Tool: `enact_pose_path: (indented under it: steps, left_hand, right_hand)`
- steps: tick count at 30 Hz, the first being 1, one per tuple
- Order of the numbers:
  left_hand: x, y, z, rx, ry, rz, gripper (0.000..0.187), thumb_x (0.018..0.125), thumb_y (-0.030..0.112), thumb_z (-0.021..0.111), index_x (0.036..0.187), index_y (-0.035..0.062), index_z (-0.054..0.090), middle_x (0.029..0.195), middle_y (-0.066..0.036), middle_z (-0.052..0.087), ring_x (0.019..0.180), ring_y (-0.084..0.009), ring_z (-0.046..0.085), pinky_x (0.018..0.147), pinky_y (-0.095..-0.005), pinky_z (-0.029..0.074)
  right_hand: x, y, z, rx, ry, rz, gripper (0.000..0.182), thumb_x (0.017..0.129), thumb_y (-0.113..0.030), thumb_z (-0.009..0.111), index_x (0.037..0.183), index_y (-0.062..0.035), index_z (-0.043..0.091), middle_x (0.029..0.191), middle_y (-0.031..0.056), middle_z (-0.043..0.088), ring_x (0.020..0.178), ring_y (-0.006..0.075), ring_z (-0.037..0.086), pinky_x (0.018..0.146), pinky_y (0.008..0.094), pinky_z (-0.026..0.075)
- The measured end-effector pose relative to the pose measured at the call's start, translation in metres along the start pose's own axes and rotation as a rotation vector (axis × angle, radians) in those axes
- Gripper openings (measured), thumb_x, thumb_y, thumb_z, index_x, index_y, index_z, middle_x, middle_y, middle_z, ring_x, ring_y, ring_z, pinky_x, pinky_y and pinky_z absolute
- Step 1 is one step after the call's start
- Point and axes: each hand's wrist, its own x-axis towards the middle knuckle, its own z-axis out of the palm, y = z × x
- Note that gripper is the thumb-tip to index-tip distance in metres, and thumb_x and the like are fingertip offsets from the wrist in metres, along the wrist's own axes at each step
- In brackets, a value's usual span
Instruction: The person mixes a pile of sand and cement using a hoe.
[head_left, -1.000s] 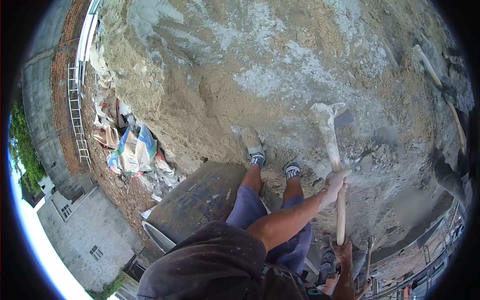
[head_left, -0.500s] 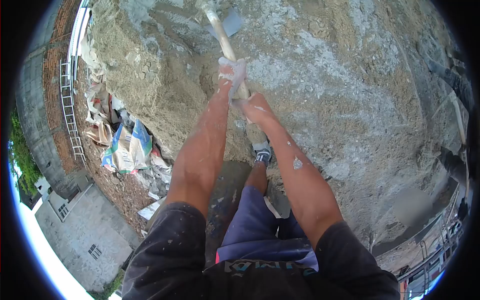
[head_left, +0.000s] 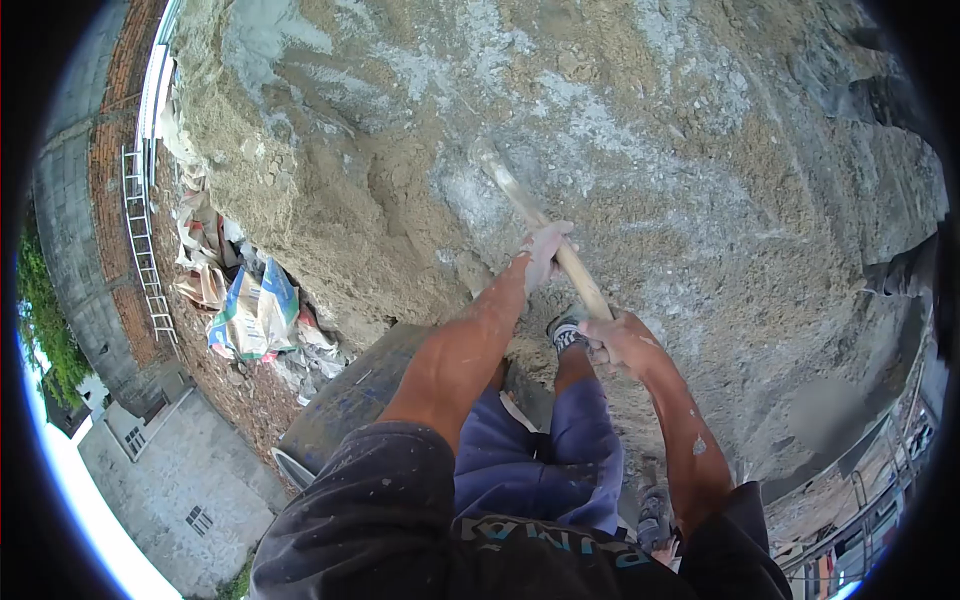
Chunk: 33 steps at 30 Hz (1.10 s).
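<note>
A pale wooden handle of a hoe (head_left: 515, 190) slants across the mound, its far end lying in the grey and tan material, where the blade cannot be made out. Round the middle of the handle, my left hand (head_left: 547, 248) is closed, whitened with powder. My right hand (head_left: 622, 340) grips the near end, lower and further right. Beneath and around the tool spreads a heap of sand with grey cement-like powder (head_left: 640, 160). One of my shoes (head_left: 566, 330) stands on the heap just below the handle.
A dark drum-like cylinder (head_left: 350, 395) lies by my left side. Torn sacks (head_left: 255, 310) are piled left of the heap, near a ladder (head_left: 148, 245) and brick wall (head_left: 120, 190). At the right edge are another person's legs (head_left: 905, 270).
Both hands have come back toward my body and to the right with the hoe. My hands are further apart on the handle. The grey-blue blade seen earlier is out of sight.
</note>
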Motion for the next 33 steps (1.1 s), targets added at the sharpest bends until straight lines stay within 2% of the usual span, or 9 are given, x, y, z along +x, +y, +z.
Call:
enact_pose_path:
  steps: [6, 10, 14, 17, 18, 23, 26, 28, 33]
  left_hand:
    - [-0.074, -0.086, 0.124, -0.302, -0.148, -0.259, 0.026, 0.080, 0.028, 0.072, 0.086, 0.0132, 0.051, 0.072, -0.001, 0.051, 0.060, -0.0162, 0.054, 0.057, -0.0317, 0.048]
    - [-0.147, -0.215, 0.192, -0.009, -0.346, -0.438, 0.027, 0.076, 0.028, 0.076, 0.090, 0.0130, 0.058, 0.077, 0.002, 0.053, 0.070, -0.0137, 0.052, 0.065, -0.0305, 0.045]
    - [-0.174, -0.244, 0.183, -0.189, -0.349, -0.494, 0.023, 0.078, 0.025, 0.073, 0.089, 0.0125, 0.057, 0.075, 0.002, 0.053, 0.068, -0.0130, 0.052, 0.062, -0.0286, 0.045]
    - [-0.127, -0.206, 0.139, -0.271, -0.333, -0.301, 0.018, 0.079, 0.020, 0.071, 0.087, 0.0108, 0.058, 0.068, 0.002, 0.052, 0.061, -0.0126, 0.052, 0.059, -0.0286, 0.045]
    - [-0.124, -0.154, 0.118, -0.292, -0.263, -0.135, 0.015, 0.079, 0.018, 0.070, 0.083, 0.0111, 0.058, 0.064, 0.003, 0.051, 0.056, -0.0122, 0.050, 0.055, -0.0285, 0.045]
    - [-0.081, 0.099, -0.013, -0.238, 0.034, 0.298, 0.017, 0.081, 0.023, 0.071, 0.081, 0.0153, 0.055, 0.068, 0.002, 0.051, 0.056, -0.0120, 0.051, 0.049, -0.0298, 0.043]
    - [-0.107, 0.224, -0.063, -0.255, 0.056, 0.665, 0.022, 0.087, 0.022, 0.067, 0.081, 0.0087, 0.050, 0.073, -0.001, 0.052, 0.058, -0.0107, 0.052, 0.051, -0.0281, 0.048]
    - [-0.099, 0.250, -0.078, -0.108, 0.172, 0.891, 0.021, 0.088, 0.020, 0.065, 0.084, 0.0057, 0.050, 0.076, -0.003, 0.053, 0.055, -0.0103, 0.052, 0.047, -0.0280, 0.048]
    - [-0.039, 0.229, -0.080, 0.247, 0.337, 0.759, 0.019, 0.088, 0.017, 0.060, 0.082, -0.0004, 0.053, 0.066, -0.007, 0.055, 0.050, -0.0135, 0.054, 0.042, -0.0292, 0.046]
  right_hand:
    - [-0.183, 0.174, -0.068, -0.239, 0.470, 0.072, 0.022, 0.075, -0.015, 0.071, 0.084, -0.0033, 0.054, 0.065, 0.0020, 0.054, 0.054, 0.0111, 0.050, 0.049, 0.0290, 0.043]
    - [-0.259, 0.303, -0.086, -0.556, 0.762, 0.130, 0.030, 0.069, -0.018, 0.072, 0.087, 0.0000, 0.056, 0.064, 0.0086, 0.056, 0.059, 0.0178, 0.054, 0.057, 0.0370, 0.047]
    - [-0.284, 0.353, -0.102, -0.676, 0.844, 0.055, 0.036, 0.068, -0.019, 0.072, 0.094, 0.0006, 0.058, 0.071, 0.0129, 0.061, 0.063, 0.0214, 0.056, 0.063, 0.0379, 0.049]
    - [-0.211, 0.309, -0.103, -0.647, 0.713, -0.002, 0.041, 0.069, -0.023, 0.072, 0.101, -0.0008, 0.059, 0.079, 0.0182, 0.065, 0.071, 0.0308, 0.062, 0.067, 0.0411, 0.050]
    - [-0.172, 0.284, -0.091, -0.643, 0.637, 0.030, 0.045, 0.070, -0.025, 0.071, 0.106, -0.0023, 0.060, 0.083, 0.0210, 0.066, 0.077, 0.0377, 0.066, 0.069, 0.0435, 0.051]
    - [0.005, 0.092, 0.018, -0.566, 0.175, -0.205, 0.066, 0.074, -0.037, 0.075, 0.126, -0.0024, 0.053, 0.104, 0.0217, 0.066, 0.096, 0.0326, 0.065, 0.086, 0.0390, 0.049]
    - [0.074, -0.018, 0.096, -0.778, 0.250, -0.492, 0.066, 0.079, -0.040, 0.068, 0.125, 0.0032, 0.051, 0.096, 0.0286, 0.065, 0.091, 0.0425, 0.064, 0.082, 0.0447, 0.051]
    - [0.108, -0.094, 0.139, -0.794, 0.259, -0.541, 0.069, 0.075, -0.037, 0.071, 0.126, 0.0061, 0.051, 0.098, 0.0278, 0.065, 0.093, 0.0389, 0.065, 0.083, 0.0410, 0.050]
    - [0.195, -0.164, 0.170, -0.621, 0.334, -0.634, 0.047, 0.075, -0.033, 0.072, 0.101, 0.0040, 0.059, 0.086, 0.0209, 0.065, 0.078, 0.0322, 0.064, 0.070, 0.0410, 0.049]
